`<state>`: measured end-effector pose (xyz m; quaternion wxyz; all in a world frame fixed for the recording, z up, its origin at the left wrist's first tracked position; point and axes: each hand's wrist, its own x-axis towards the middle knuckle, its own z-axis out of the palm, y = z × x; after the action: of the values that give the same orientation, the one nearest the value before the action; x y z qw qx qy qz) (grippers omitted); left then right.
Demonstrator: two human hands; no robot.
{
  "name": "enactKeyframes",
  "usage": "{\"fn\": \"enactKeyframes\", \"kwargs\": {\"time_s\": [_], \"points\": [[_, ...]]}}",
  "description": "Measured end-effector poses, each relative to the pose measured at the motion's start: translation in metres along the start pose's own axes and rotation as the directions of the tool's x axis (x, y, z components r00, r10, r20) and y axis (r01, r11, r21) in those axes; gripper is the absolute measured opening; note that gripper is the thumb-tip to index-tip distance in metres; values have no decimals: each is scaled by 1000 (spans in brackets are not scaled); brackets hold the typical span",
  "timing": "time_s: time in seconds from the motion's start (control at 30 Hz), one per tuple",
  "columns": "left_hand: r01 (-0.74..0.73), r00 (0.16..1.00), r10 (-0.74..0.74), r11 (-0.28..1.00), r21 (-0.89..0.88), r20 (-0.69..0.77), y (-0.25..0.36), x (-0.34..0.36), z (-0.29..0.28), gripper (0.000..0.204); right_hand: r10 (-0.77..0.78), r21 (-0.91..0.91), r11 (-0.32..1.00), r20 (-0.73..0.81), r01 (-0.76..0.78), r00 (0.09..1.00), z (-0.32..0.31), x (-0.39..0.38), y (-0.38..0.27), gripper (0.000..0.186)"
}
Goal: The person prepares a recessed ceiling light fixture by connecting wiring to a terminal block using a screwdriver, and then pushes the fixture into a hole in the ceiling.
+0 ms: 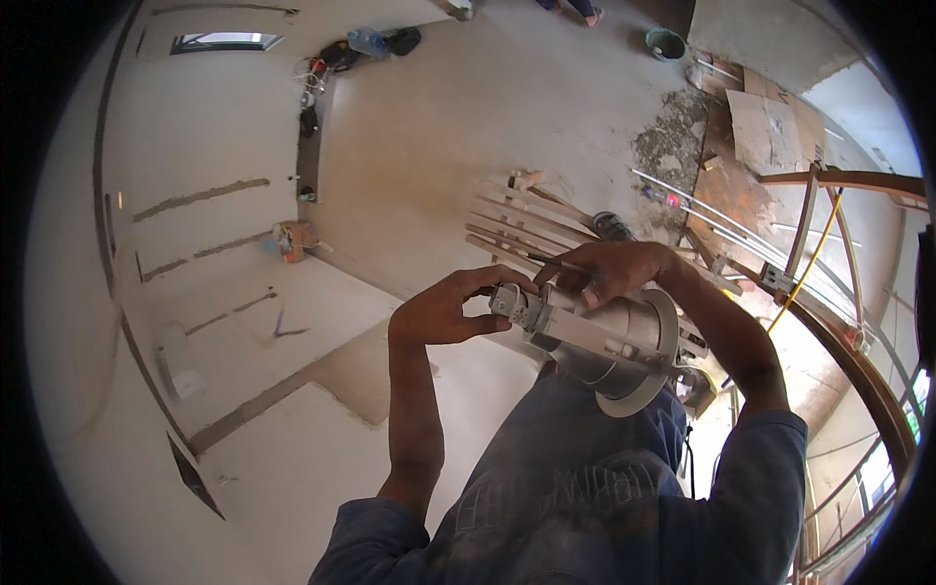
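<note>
In front of my chest is a recessed downlight (595,356) with a grey metal can, a wide white rim and a light bracket along its side. It lies tilted, its rim toward my right forearm. My left hand (444,307) pinches the small grey connector block (514,304) at the narrow end between thumb and fingers. My right hand (614,271) is curled over the top of the can near that block. A thin dark rod, perhaps a screwdriver (546,260), sticks out from its fingers toward my left hand; the grip on it is partly hidden.
Wooden slats (526,219) lie on the floor ahead, beside a dark cylindrical object (612,226). White pipes (721,229), cardboard (765,132) and rubble (673,132) lie to the right. A curved wooden railing (848,341) runs along the right. A green bucket (665,44) stands farther off.
</note>
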<state>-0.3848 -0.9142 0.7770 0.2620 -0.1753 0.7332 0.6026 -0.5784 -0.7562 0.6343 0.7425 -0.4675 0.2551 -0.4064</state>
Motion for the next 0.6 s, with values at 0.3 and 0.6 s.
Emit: {"fn": "enactKeyframes", "kwargs": {"time_s": [0.3,0.6], "points": [[-126,976,129,992,30,-176,36,-54,0,53,-53,77,995,-185,68,981,81,7,-42,83],[-49,287,-64,995,-81,-956,12,-156,16,8,-34,324,925,-456,201,889,80,46,-27,64]]}}
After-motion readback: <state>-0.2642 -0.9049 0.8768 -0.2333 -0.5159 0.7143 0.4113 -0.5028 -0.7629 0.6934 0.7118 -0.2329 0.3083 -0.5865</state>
